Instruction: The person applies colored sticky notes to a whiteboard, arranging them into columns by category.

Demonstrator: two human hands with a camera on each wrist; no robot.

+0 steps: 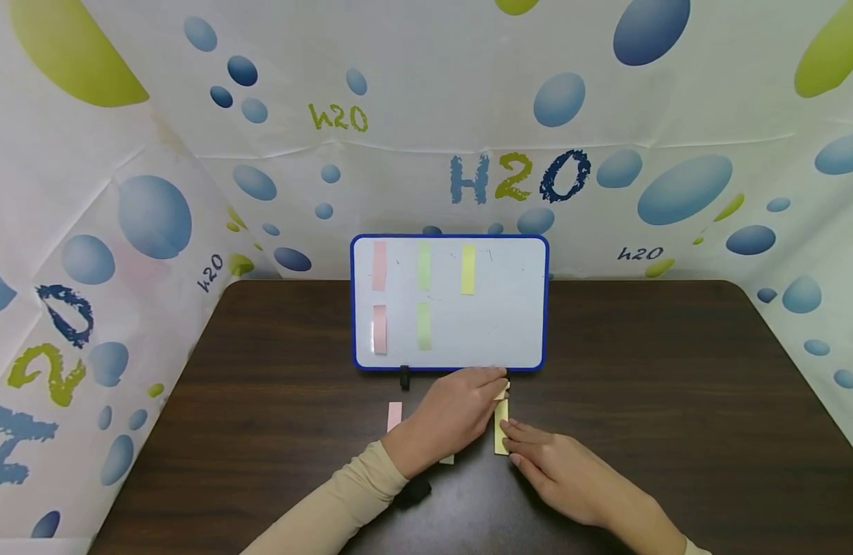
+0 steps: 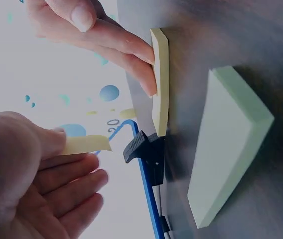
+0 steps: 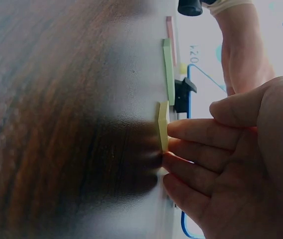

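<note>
My left hand point(image 1: 449, 412) reaches over the table in front of the whiteboard point(image 1: 510, 331). It pinches a loose yellow sticky note point(image 2: 86, 144) between thumb and index finger, and the strip's free end sticks out. On the table lies a narrow pad of yellow sticky notes point(image 1: 500, 438); the fingertips of my right hand point(image 1: 564, 472) rest on it, fingers nearly straight. Beside it is a green sticky-note pad point(image 2: 228, 144), mostly hidden under my left arm in the head view. A pink pad point(image 1: 395, 415) lies farther left, partly covered by that arm.
Stuck on the blue-framed board are two pink strips point(image 1: 379, 266), two green strips point(image 1: 424, 266) and one yellow strip point(image 1: 468, 270). Black feet point(image 1: 405, 378) support the board's lower edge. A printed backdrop point(image 1: 413, 177) stands behind the dark wooden table point(image 1: 649, 370).
</note>
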